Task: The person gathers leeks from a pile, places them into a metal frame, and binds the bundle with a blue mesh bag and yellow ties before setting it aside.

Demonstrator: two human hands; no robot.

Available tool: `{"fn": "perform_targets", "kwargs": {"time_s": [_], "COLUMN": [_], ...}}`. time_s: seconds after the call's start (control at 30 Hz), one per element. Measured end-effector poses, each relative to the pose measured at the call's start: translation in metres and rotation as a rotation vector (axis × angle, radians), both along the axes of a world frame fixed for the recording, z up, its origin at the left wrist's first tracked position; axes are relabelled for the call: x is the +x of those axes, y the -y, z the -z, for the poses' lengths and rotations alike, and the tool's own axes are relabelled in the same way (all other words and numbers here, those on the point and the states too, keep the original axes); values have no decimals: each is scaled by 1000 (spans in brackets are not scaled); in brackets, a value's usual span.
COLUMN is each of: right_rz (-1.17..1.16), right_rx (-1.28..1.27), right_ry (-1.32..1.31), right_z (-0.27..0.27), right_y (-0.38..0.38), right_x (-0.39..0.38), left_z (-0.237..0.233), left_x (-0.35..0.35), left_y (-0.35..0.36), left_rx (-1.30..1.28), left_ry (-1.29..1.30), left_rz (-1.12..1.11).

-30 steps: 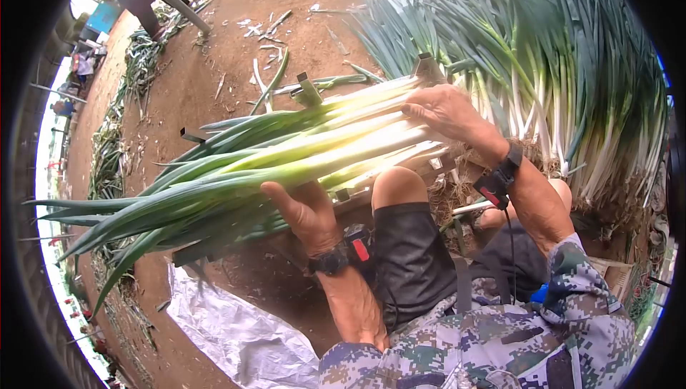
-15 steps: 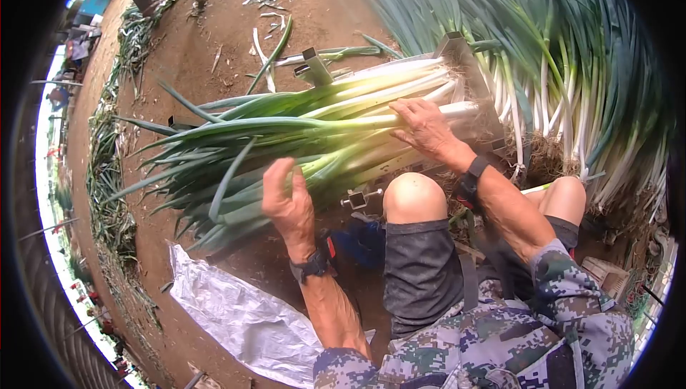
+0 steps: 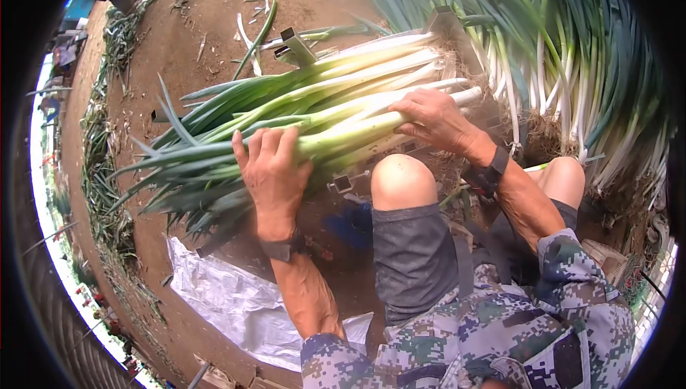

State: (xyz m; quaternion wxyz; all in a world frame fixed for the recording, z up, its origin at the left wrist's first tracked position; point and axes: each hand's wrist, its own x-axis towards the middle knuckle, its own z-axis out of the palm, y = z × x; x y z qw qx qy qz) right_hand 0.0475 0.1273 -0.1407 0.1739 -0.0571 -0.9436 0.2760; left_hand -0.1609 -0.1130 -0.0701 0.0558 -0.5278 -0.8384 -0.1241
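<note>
A bundle of long green onions (image 3: pixel 343 97) lies across a metal rack in front of me, white root ends to the right and dark green leaves to the left. My left hand (image 3: pixel 273 175) is curled over the near side of the bundle, fingers wrapped on the green part of the stalks. Further right, my right hand (image 3: pixel 439 123) grips the pale part of a thick near stalk, thumb and fingers closed round it. The undersides of both grips are hidden. Trimmed-looking root ends rest near the rack's end plate (image 3: pixel 446 21).
A large heap of green onions (image 3: pixel 564 60) with roots lies at the right. A metal bracket (image 3: pixel 294 46) sticks up at the rack's far side. White plastic sheeting (image 3: pixel 229 303) is spread on the dirt floor (image 3: pixel 161 46). Leaf scraps (image 3: pixel 107 167) line the left.
My left hand has come down from beside the bundle onto the green stalks and closed there. My right hand keeps its hold on the pale part. The view has shifted slightly.
</note>
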Motion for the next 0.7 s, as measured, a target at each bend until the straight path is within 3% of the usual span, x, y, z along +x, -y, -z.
{"fn": "perform_targets", "kwargs": {"time_s": [0.1,0.2,0.37,0.63,0.7], "right_rz": [-72,-74,45,224,125], "right_rx": [-32,19,54,267,251], "right_ry": [129,260,302,385,308], "right_z": [6,41,73,82,95], "right_y": [3,15,29,50,58], "right_x": [11,15,19,7,-7], "left_z": [4,49,116,116,111], "left_x": [13,17,35,40,41], "left_y": [28,55,62,54,52], "left_rx": [-55,-64,94,108,89], "left_ry": [131,278,124,79,79], "left_rz": [27,-15,-112,-154,-147]}}
